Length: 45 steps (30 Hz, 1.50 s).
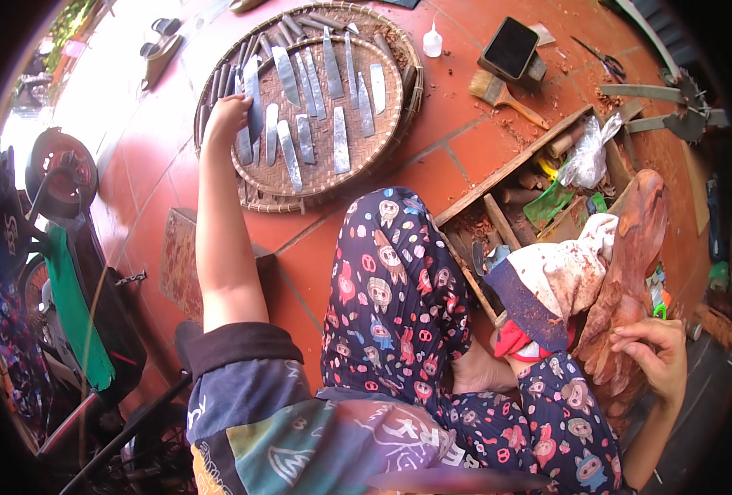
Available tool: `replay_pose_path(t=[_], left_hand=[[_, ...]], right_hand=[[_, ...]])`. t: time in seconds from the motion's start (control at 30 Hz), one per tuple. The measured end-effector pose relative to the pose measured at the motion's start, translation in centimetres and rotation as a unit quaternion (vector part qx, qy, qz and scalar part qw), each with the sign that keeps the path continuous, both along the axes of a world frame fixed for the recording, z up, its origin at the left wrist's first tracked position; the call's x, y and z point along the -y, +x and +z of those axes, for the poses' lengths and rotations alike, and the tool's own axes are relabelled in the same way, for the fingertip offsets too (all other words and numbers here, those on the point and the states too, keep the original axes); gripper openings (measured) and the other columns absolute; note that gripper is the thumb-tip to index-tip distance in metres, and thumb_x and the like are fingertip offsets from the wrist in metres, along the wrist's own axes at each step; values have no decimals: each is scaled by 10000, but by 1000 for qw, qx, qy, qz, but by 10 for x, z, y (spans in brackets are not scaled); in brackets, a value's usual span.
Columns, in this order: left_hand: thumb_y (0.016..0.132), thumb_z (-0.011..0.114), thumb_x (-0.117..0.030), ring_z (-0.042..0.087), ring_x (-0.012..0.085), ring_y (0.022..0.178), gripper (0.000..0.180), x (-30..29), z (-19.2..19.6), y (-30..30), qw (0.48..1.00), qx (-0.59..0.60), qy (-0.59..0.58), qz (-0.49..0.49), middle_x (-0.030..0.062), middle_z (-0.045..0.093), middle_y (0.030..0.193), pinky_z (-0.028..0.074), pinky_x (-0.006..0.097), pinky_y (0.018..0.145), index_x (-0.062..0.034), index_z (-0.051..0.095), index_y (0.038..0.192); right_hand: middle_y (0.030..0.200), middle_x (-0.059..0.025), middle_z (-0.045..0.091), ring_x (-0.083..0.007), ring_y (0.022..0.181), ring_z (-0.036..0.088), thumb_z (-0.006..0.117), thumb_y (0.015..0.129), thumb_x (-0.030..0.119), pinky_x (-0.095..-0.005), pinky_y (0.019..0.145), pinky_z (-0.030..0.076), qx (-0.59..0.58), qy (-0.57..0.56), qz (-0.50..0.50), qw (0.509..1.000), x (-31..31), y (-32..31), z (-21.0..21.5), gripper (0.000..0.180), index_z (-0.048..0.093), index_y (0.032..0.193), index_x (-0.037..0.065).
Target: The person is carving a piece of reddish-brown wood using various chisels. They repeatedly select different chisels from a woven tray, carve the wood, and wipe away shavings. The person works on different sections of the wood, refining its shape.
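My left hand (pixel 230 120) reaches over the left rim of a round woven tray (pixel 316 175), its fingers closed on a flat metal blade (pixel 253 91). Several other flat metal blades (pixel 340 140) lie spread across the tray. On the right, a reddish carved piece of wood (pixel 637 231) leans upright beside my bent leg. My right hand (pixel 656 356) is at its lower part, thumb and fingers curled together in a pinch. Whatever is between those fingertips is too small to make out. A dusty white and navy cloth (pixel 547 276) lies against the wood.
Under the tray sits a larger woven tray (pixel 411 91) with several dark rods. A wooden box (pixel 506 186) holds tools and a plastic bag (pixel 590 157). Beyond it are a brush (pixel 502 95), a black-topped block (pixel 510 49), a small white bottle (pixel 433 41) and scissors (pixel 604 59). A scooter (pixel 73 305) stands at left.
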<state>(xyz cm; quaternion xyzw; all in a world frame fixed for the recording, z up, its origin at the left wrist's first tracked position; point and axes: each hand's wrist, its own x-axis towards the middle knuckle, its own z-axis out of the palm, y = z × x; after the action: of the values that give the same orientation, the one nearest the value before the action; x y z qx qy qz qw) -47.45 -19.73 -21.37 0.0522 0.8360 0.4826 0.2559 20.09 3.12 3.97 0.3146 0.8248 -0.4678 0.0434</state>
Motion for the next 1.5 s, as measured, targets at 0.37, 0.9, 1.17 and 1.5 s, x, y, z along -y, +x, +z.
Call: replay_pose_path(t=[0.37, 0.9, 1.17, 1.5], left_hand=[[994, 698, -188, 649, 52, 792, 297, 19, 58, 95, 988, 56, 136, -40, -27, 715, 982, 527, 201, 729, -46, 675, 1254], [973, 722, -178, 667, 100, 797, 411, 31, 54, 39, 994, -62, 76, 43, 63, 745, 1037, 520, 196, 683, -7, 656, 1341], [939, 745, -87, 696, 145, 756, 274, -33, -9, -51, 997, -67, 11, 22, 96, 746, 956, 602, 265, 630, -2, 728, 1198], [1068, 517, -130, 693, 171, 906, 285, -32, 0, -28, 989, 93, 96, 56, 103, 690, 1073, 575, 274, 793, 19, 550, 1308]], right_hand=[[872, -140, 779, -218, 782, 770, 722, 812, -35, -286, 730, 570, -8, 12, 9, 1000, -1, 2, -2, 185, 762, 992, -48], [875, -156, 778, -226, 770, 772, 705, 815, -47, -294, 728, 591, -31, -39, -13, 999, -5, 13, -6, 174, 761, 979, -53], [867, -155, 777, -217, 770, 770, 701, 822, -33, -294, 730, 592, -16, -43, -34, 998, -5, 6, -6, 167, 761, 976, -55], [844, -154, 774, -209, 762, 766, 690, 818, -19, -286, 728, 587, 5, -59, -70, 996, -5, 6, -5, 170, 758, 968, -61]])
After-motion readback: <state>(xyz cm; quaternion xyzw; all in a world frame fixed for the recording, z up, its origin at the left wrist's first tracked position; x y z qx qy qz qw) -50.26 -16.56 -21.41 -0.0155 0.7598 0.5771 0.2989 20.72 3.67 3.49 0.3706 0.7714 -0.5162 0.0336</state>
